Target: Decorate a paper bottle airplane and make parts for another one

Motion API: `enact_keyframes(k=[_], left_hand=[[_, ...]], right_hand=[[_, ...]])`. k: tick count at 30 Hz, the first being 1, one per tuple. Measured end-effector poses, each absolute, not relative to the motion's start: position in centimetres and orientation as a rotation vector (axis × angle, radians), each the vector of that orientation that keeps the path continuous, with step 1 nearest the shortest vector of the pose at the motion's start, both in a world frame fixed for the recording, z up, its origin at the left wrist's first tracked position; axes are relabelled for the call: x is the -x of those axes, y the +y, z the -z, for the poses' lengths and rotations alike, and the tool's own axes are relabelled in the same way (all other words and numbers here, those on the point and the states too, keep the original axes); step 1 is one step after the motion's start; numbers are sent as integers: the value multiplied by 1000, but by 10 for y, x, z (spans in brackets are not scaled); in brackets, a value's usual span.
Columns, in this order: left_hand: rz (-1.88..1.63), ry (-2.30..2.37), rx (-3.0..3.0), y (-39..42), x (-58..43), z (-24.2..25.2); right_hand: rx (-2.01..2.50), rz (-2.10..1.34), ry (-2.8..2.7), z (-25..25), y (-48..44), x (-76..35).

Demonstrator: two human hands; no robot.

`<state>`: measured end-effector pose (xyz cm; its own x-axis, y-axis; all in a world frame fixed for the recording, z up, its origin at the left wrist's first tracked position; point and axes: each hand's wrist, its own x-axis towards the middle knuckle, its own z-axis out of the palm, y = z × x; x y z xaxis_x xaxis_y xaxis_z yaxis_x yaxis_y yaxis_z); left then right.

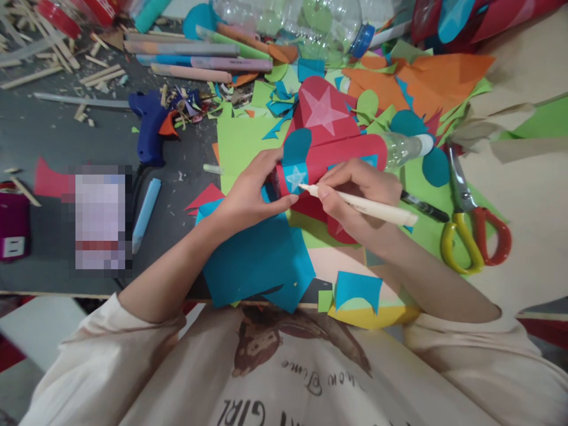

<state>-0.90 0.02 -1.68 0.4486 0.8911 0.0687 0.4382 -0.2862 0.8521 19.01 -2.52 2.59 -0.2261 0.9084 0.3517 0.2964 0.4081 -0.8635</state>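
Counter (80,139): dark where bare at our left, with wood bits (106,74), pens (190,74) and paper scraps (279,108) strewn along the far side.
Bottle (337,155): wrapped in red paper, it lies on its side over the green sheet (242,139), right in front of us and under both our hands, white cap (426,143) to the right.
Left hand (248,192): we brace the bottle's left end, thumb on the near side, the other fingers curled round the far side, their tips partly hidden.
Right hand (357,189): our fingers pinch a cream marker (377,208), its tip at the star (296,177) on the blue band (302,168).
Star work: we judge that we are drawing or filling in this small star; a larger pale one shows on the red wing (344,127).
Next stroke: it calls, we think, for a firm left hold and a light tip, since the round bottle could roll and smear the line.
Edges: the blue sheet (257,260) reaches the counter's near edge, close to our shirt.
Open room: freest between the glue gun (148,124) and the blue sheet; at right, scissors (474,225) and a black pen (426,207) crowd our forearm.
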Motion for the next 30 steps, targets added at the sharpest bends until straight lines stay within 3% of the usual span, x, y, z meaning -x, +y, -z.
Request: enact_keyframes(k=[30], left_hand=[[-726, 1132, -1962, 0, 10, 20]], right_hand=[[1058, -870, -1710, -28, -23, -191]])
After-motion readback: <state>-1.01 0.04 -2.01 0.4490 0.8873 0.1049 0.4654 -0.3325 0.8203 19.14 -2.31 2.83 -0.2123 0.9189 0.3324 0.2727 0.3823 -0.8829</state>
